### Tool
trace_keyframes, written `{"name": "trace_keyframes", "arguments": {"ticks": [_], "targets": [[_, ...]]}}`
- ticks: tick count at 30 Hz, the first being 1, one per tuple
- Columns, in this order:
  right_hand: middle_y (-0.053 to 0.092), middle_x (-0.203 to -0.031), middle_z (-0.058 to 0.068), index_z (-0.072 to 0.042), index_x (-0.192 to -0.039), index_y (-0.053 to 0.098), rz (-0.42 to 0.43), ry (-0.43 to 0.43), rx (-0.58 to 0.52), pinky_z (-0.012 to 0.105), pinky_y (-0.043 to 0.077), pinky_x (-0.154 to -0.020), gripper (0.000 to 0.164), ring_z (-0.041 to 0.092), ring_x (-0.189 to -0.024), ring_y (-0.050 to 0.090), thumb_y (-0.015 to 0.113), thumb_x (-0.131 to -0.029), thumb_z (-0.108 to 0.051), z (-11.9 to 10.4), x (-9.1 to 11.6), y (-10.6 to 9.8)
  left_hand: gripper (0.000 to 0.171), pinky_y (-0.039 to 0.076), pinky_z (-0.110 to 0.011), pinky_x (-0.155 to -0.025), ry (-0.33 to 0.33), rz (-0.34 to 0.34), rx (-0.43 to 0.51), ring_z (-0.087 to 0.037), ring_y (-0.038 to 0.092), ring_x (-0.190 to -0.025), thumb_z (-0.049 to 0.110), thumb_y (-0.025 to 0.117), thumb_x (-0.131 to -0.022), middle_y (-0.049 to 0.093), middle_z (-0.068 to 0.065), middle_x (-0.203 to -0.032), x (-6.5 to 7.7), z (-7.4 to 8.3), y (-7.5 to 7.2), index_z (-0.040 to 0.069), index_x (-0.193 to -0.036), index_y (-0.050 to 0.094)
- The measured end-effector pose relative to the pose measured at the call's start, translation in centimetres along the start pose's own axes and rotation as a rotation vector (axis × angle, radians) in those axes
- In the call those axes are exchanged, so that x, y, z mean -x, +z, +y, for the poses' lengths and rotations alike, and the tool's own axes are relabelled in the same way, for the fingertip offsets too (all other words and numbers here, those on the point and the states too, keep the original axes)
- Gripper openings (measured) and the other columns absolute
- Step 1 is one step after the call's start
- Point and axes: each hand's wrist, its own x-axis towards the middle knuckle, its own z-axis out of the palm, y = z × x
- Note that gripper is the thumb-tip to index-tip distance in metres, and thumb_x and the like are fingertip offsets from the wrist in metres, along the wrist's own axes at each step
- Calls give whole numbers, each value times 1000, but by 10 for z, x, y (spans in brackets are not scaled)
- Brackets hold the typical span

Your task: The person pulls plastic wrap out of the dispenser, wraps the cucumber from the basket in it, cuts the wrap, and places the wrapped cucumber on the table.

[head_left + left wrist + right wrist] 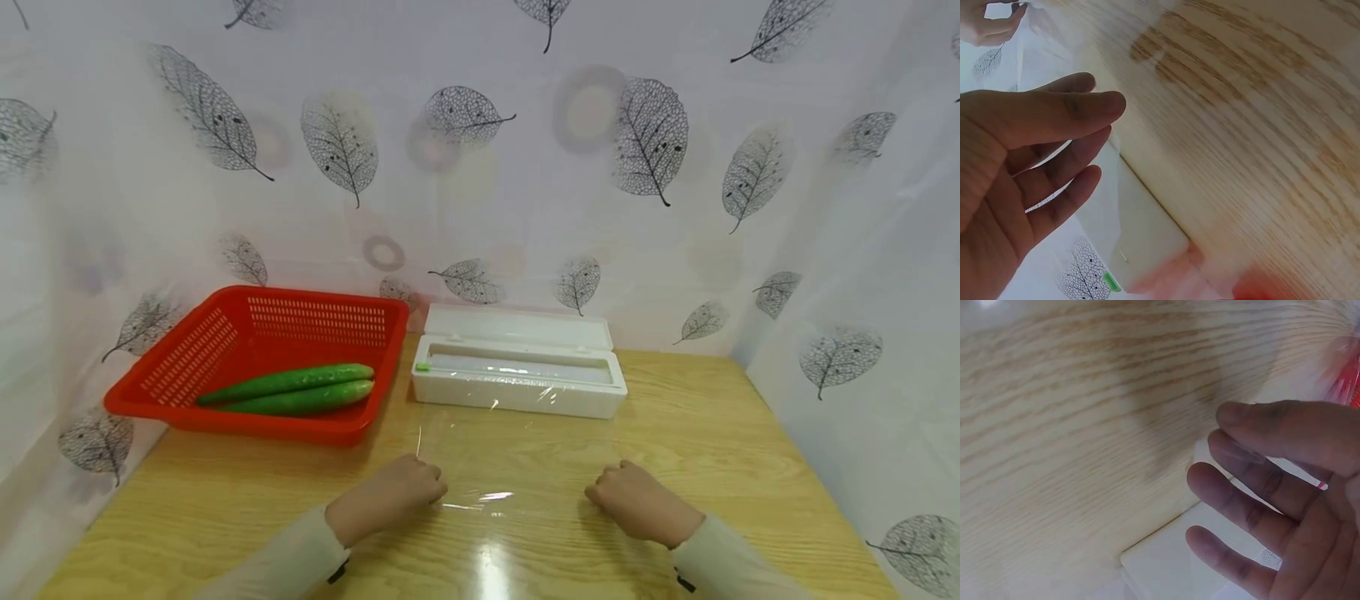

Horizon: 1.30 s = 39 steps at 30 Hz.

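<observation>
A sheet of clear cling film point(495, 497) stretches from a white cling film box point(517, 396) toward the front of the table, above the wood. My left hand point(397, 496) pinches its near left corner between thumb and index finger, the other fingers loosely bent in the left wrist view. At the near right corner, my right hand point(641, 504) pinches the film; in the right wrist view its thumb point(1285, 422) lies over the index fingertip. The box stands with its lid point(517, 325) tipped back, a green slider point(423, 367) at its left end.
Left of the box, a red plastic basket point(386, 367) with slotted walls holds two green cucumbers point(300, 398). Underneath is a wood-grain table point(697, 433). A pale curtain with leaf prints point(480, 217) hangs behind the table and along both sides.
</observation>
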Motion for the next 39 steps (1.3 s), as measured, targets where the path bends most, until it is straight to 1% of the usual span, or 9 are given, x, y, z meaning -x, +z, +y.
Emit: {"name": "trace_keyframes", "arguments": {"ticks": [3, 6, 10, 14, 19, 23, 26, 33, 39], "targets": [[60, -65, -4, -17, -73, 57, -20, 3, 8, 22, 26, -52, 17, 8, -56, 48, 72, -75, -9, 0, 2, -3, 12, 37, -17, -57, -5, 2, 39, -5, 46, -59, 11, 64, -79, 52, 8, -68, 2, 0, -3, 19, -76, 55], [57, -64, -4, -17, -74, 55, -31, 3, 4, 24, 29, -50, 21, 8, -56, 47, 73, -74, -5, -1, 5, -7, 15, 30, -14, -54, 10, 60, 64, -5, 38, -56, 10, 63, -80, 46, 7, -66, 6, 2, -7, 17, -76, 51], [51, -63, -3, -17, -72, 51, -7, -7, 21, 27, 35, -48, 28, 12, -53, 46, 74, -70, 0, -3, 10, -13, 20, 22, -12, -52, 43, 180, 63, -4, 27, -57, 6, 64, -78, 39, 7, -65, 13, 5, -12, 16, -77, 47], [50, -62, -3, -16, -72, 51, 12, -13, 23, 27, 37, -48, 30, 12, -52, 44, 75, -68, 2, -3, 12, -17, 24, 20, -12, -54, 47, 213, 39, -4, 25, -60, 2, 65, -76, 35, 7, -68, 19, 7, -15, 15, -81, 45], [52, -64, -4, -16, -73, 52, -5, -28, -19, 25, 39, -49, 29, 9, -54, 46, 74, -70, 2, -2, 10, -14, 25, 21, -12, -54, 26, 129, 95, -4, 26, -61, 0, 62, -77, 32, 7, -69, 20, 6, -12, 16, -79, 43], [54, -66, -4, -17, -73, 53, -10, -37, 4, 25, 41, -51, 28, 9, -58, 49, 76, -69, -1, -1, 7, -6, 22, 24, -12, -55, -31, -32, 232, -3, 28, -61, 1, 59, -79, 33, 8, -68, 12, 2, -8, 16, -74, 44], [55, -67, -5, -17, -74, 54, 1, -41, 40, 26, 41, -53, 29, 9, -61, 51, 77, -67, -2, -1, 5, 0, 21, 27, -13, -55, -77, -110, 305, -4, 29, -61, 0, 59, -81, 37, 9, -68, 8, -3, -3, 15, -72, 47], [56, -68, -5, -17, -76, 55, 9, -34, 15, 26, 39, -53, 24, 10, -61, 51, 74, -70, -3, -1, 3, 5, 23, 33, -16, -57, -96, -136, 316, -3, 33, -61, -3, 62, -79, 42, 9, -67, 5, -8, 4, 15, -70, 51], [52, -64, -6, -18, -73, 52, -108, 26, -111, 27, 37, -52, 29, 7, -56, 46, 74, -69, 1, -1, 4, 1, 27, 33, -18, -57, -154, -227, 394, -5, 32, -60, -5, 64, -76, 37, 10, -66, 0, -9, 2, 15, -68, 47]]}}
